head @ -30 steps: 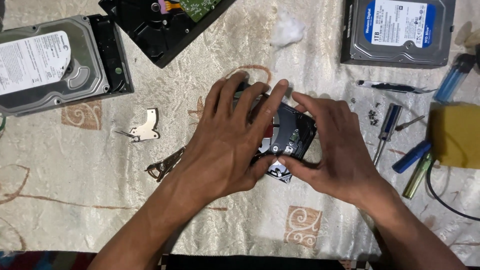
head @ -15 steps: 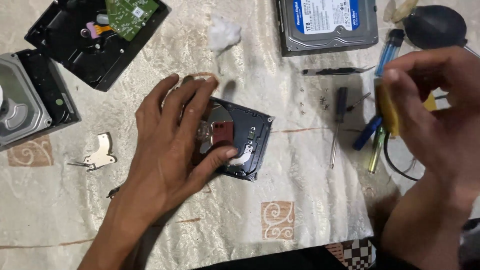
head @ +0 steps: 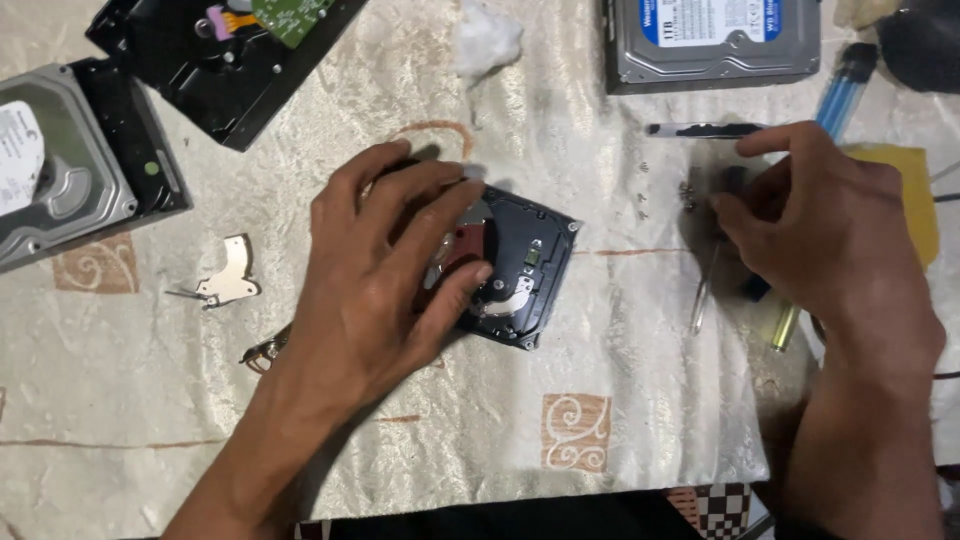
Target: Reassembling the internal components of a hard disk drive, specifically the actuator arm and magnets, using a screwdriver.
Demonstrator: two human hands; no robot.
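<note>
The left hand (head: 385,275) lies flat, fingers spread, pressing the opened drive (head: 515,265) at the table's (head: 600,400) middle. The right hand (head: 835,245) curls loosely over a screwdriver (head: 703,295) lying lengthwise just right of the drive; whether it grips the handle is hidden.

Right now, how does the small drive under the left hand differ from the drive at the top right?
The small black drive lies open, its inner parts showing, while the top-right drive is closed under a labelled silver cover. The small drive sits turned at an angle and looks smaller; the top-right drive lies nearly square to the table edge. The left hand presses on the small drive; no hand touches the top-right drive. Both rest flat on the cream cloth.
</note>
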